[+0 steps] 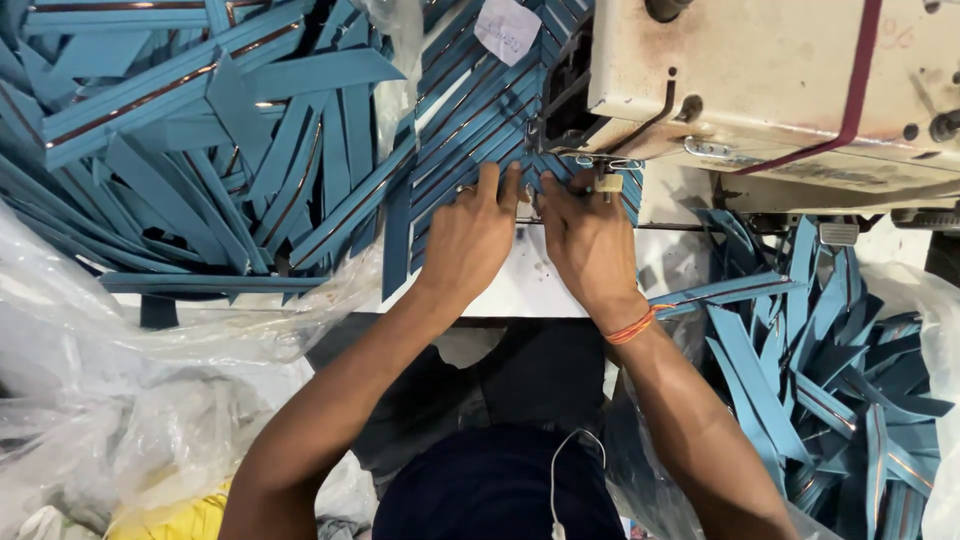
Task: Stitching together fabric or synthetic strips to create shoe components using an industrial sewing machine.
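- So, far left: crinkly clear plastic bags [120, 400] sit low by the lap; above them, a big heap of cut teal fabric strips with a thin red-brown stripe [190, 150], close to reach, I'd guess
- left hand [470, 240] lies flat, fingers spread, pinning a teal strip [470, 150] against the white tabletop [520, 285]; not clenched
- right hand [590, 240], orange thread on the wrist, presses beside it at the needle, probably steadying the strip
- worn cream sewing machine [780, 80] overhead; more teal offcuts [820, 350] piled lower right; cramped workshop corner

Crumpled clear plastic sheeting [120, 400] fills the lower left, a white paper tag [507, 28] lies above, and a white cable [556, 480] dangles below.
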